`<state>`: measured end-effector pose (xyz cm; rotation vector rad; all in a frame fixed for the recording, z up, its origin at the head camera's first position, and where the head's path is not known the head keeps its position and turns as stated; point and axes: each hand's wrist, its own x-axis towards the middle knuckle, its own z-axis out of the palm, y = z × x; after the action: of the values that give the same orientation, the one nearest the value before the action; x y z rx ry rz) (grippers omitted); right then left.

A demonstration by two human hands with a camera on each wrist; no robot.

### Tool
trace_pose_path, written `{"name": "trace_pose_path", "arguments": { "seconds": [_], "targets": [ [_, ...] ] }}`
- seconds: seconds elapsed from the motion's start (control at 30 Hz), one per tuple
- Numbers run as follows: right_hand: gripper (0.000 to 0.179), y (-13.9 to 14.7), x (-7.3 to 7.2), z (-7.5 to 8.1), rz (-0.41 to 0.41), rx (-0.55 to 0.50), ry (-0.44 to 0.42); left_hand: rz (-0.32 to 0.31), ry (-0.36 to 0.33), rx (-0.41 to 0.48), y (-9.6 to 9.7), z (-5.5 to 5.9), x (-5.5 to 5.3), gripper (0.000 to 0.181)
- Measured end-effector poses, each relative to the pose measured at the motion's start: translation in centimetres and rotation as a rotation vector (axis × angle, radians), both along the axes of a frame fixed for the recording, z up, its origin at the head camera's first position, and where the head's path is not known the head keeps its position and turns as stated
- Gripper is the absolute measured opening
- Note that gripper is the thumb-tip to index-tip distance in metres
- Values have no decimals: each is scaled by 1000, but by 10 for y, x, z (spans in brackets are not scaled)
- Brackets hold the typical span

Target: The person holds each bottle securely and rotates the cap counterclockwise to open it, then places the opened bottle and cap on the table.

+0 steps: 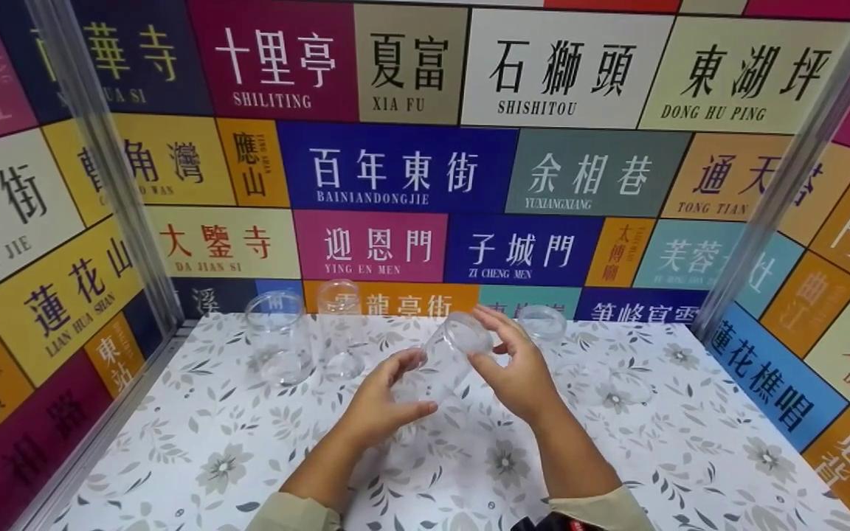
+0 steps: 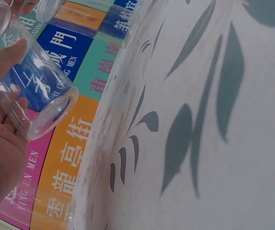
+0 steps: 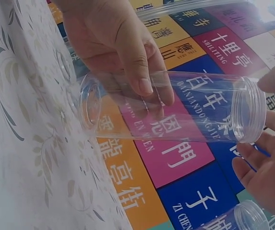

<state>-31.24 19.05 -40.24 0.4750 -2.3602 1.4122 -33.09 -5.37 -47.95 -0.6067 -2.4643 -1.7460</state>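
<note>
holding jar (image 3: 187, 115) before "bainiandongjie" panel (image 1: 398, 168)

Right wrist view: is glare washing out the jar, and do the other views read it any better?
Right wrist: a bright glare patch sits in the top right corner, away from the clear cylindrical jar, though wall lettering shows through it; left wrist: dim and greyish, jar cut off by the frame edge; head: brighter, but the jar's outline is faint against the floral tablecloth.

Jar (image 3: 195, 108), clear and colourless; desk (image 1: 462, 457), white, with a grey flower-and-leaf print; wall (image 1: 395, 177), a patchwork of blue, magenta, orange, yellow, grey-green and white, lettered in white, black, red and navy; rails (image 1: 82, 110), silvery grey; sleeves (image 1: 296, 514), pale khaki.
</note>
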Motion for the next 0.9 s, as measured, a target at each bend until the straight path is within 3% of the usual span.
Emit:
{"name": "trace_pose_path", "arguments": {
  "seconds": [0.33,0.9],
  "targets": [
    [53,1,-2,-1,-93,-12,-18,-6,-20,7,0,0,1,84],
    [41,-1,-2,-1,-46,-10,11,0,-39,-16,1,0,1,84]
  ]
}}
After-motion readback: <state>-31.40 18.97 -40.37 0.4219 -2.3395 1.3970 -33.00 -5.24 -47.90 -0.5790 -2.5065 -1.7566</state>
